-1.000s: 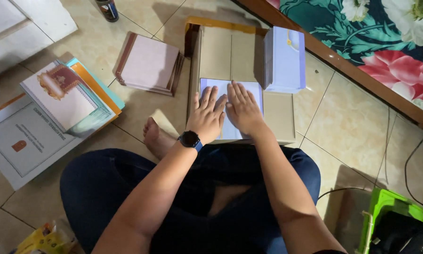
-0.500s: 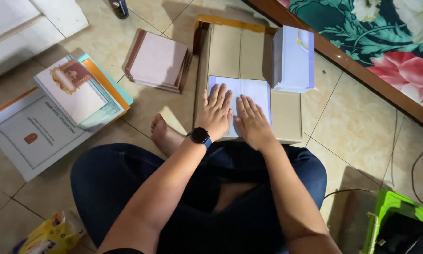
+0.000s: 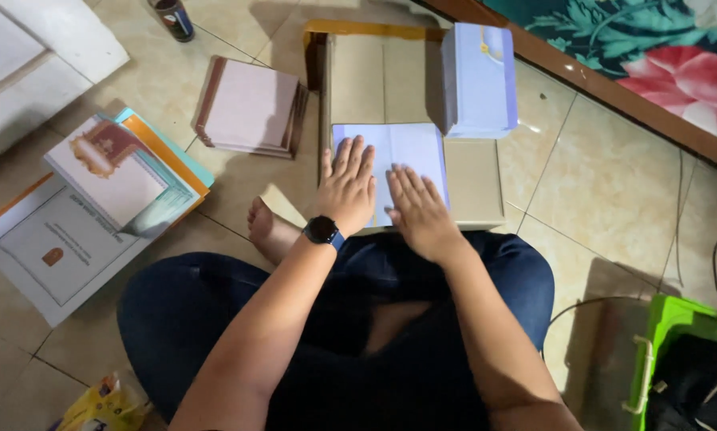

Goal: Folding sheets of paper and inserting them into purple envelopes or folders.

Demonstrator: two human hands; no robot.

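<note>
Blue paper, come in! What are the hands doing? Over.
Left hand and right hand flat on blue sheet. Sheet on cardboard. Nothing blocking.

- A pale lavender-blue sheet [image 3: 402, 152] is pressed under the fingers of the left hand [image 3: 349, 187] and right hand [image 3: 419, 209].
- A tan cardboard board [image 3: 474, 187] is seen beneath the fingertips.
- A light blue stack [image 3: 479, 78] is set beyond the right fingers.
- Dusty pink covers with brown edges [image 3: 250, 108] are shown left of the left fingers.
- A black watch [image 3: 323, 231] is worn behind the left fingers.
- A teal cloth with pink flowers [image 3: 653, 48] is spread far right of the fingers.
</note>
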